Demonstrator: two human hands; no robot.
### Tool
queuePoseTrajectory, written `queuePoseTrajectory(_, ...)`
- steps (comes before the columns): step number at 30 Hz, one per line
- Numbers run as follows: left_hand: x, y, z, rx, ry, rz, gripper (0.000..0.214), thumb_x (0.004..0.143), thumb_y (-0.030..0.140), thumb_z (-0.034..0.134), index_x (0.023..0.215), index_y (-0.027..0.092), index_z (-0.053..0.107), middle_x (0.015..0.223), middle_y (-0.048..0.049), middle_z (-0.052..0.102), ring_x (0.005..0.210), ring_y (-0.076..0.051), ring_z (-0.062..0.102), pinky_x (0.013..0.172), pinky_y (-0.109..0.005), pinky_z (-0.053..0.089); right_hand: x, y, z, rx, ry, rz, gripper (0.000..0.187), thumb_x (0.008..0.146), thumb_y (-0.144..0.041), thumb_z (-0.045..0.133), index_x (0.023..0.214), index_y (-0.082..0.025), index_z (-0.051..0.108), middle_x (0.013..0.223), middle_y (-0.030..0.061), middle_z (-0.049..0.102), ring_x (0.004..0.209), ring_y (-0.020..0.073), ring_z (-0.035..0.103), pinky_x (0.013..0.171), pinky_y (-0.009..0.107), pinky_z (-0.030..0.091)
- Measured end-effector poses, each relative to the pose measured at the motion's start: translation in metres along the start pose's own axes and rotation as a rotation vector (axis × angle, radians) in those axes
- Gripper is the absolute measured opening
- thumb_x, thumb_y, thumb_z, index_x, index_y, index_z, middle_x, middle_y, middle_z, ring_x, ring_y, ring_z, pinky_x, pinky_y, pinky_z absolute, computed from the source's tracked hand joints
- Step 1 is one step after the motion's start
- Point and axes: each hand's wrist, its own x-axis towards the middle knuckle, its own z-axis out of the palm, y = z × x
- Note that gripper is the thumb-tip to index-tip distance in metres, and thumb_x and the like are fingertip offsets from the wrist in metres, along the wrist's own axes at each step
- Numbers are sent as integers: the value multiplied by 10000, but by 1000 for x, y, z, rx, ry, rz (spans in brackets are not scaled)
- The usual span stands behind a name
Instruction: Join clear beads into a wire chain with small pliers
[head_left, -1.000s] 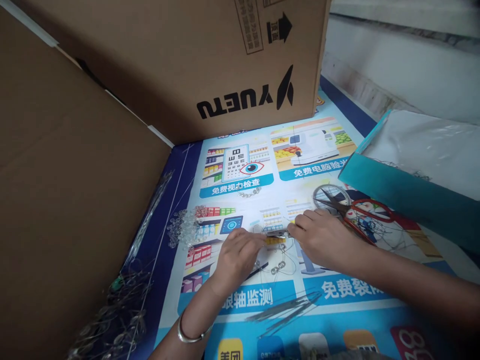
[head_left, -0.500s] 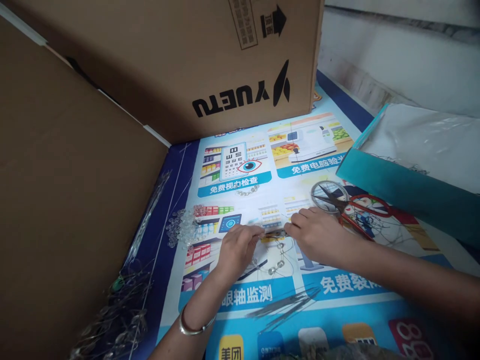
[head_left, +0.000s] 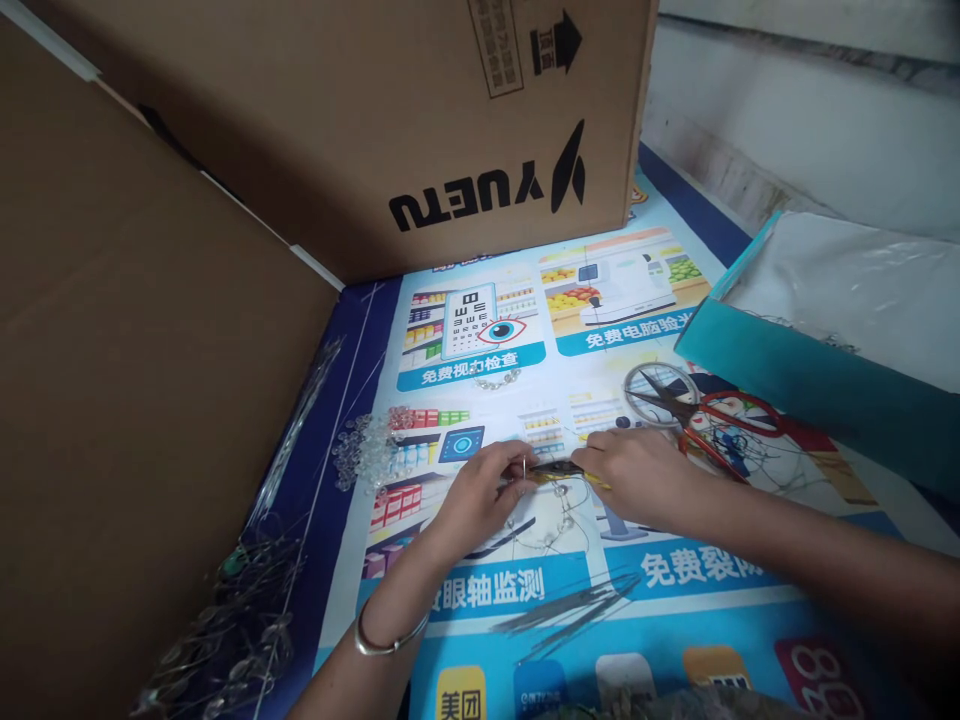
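My right hand (head_left: 637, 472) is closed around a pair of pliers (head_left: 556, 468) with dark jaws and yellow handles, pointing left. Its jaws reach the fingertips of my left hand (head_left: 480, 492), which are pinched together on what looks like thin wire; a small pale upright piece shows at the fingertips. Below the pliers hangs or lies a strand of clear beads (head_left: 564, 522) on wire, curving between the two hands. A pile of loose clear beads (head_left: 364, 452) lies left of my left hand. Red-handled scissors (head_left: 739, 412) lie beyond my right hand.
Cardboard box walls (head_left: 480, 120) stand at the back and left. A teal box (head_left: 817, 350) sits at the right. Another bead strand (head_left: 499, 382) lies farther back. Wire pieces (head_left: 570, 607) lie in front, and a wire-and-bead tangle (head_left: 232, 620) at the lower left.
The pliers have come into clearer view between my hands, with the yellow handles now showing in my right hand. My left fingers have turned and now pinch at the jaws' tip.
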Motion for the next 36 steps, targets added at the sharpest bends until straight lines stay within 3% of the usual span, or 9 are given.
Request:
queuePoseTrajectory(4,-2,-5,1,-14,-11,39,463,831,151,532,1264,219,384,1033,-73,639,883,-161,613,804,-317,515,-1,1,0,10,14,10,198,865,-269,443,986,-223,592,879,40,618,742,184,573,526,265,280)
queuePoseTrajectory(14,0,2,-3,-82,-64,-50,425,832,148,499,1243,233,432,1031,-60,602,890,-158,564,819,-310,481,0,2,1,11,45,5,197,868,-274,431,982,-234,587,893,29,622,749,181,571,521,264,247)
queuePoseTrajectory(20,6,5,-6,-214,-46,-139,150,872,243,485,990,198,565,896,-29,609,798,-130,556,739,-247,448,0,0,3,0,50,-20,182,852,-222,435,946,-214,590,861,36,613,739,180,559,529,271,249)
queuePoseTrajectory(24,7,4,-2,-241,-2,-159,135,886,224,454,879,175,580,816,-24,598,771,-127,543,714,-242,427,0,-1,4,2,51,-21,200,868,-221,405,952,-212,587,864,42,610,758,179,553,544,267,262)
queuePoseTrajectory(29,4,1,-1,-218,23,-99,133,891,195,442,900,175,573,847,-35,598,801,-132,550,742,-257,426,0,-1,4,14,37,-15,196,856,-227,428,972,-216,585,883,43,610,758,178,551,546,261,268)
queuePoseTrajectory(36,-1,-5,-1,-123,40,119,157,859,134,479,975,190,569,889,-53,616,851,-151,562,762,-285,446,1,-2,2,44,38,-3,199,852,-230,438,968,-216,599,875,39,616,752,181,564,542,266,269)
